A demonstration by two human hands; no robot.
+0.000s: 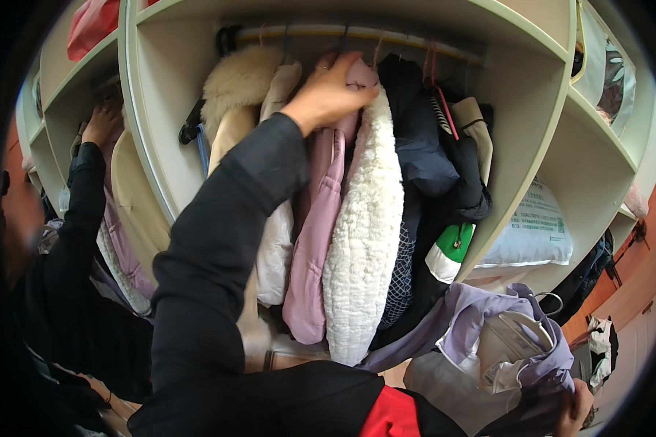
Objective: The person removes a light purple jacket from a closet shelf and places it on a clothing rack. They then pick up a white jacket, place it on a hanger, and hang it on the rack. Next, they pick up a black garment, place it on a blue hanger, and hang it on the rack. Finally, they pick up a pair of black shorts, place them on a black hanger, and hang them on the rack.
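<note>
My left hand point(334, 91) is raised to the rail, its fingers closed over the pink top of a hanging coat point(358, 79). White fleece point(364, 240) hangs right below and beside that hand; whether it belongs to the same coat, I cannot tell. Just left of it hangs a pink padded sleeve point(317, 269). At the lower right my right hand point(577, 408) grips the edge of a lavender jacket point(466, 313). The jacket's pale lining and collar face up, and a curved metal hook point(550, 302) shows beside its collar.
Clothes hang from a rail point(321, 31) inside a pale wardrobe point(521, 95): a cream coat with a fur collar point(240, 80) on the left, dark padded coats point(423, 153) on the right. A clear-plastic bag point(536, 226) sits on a right shelf. A mirror point(109, 182) at left reflects my arm.
</note>
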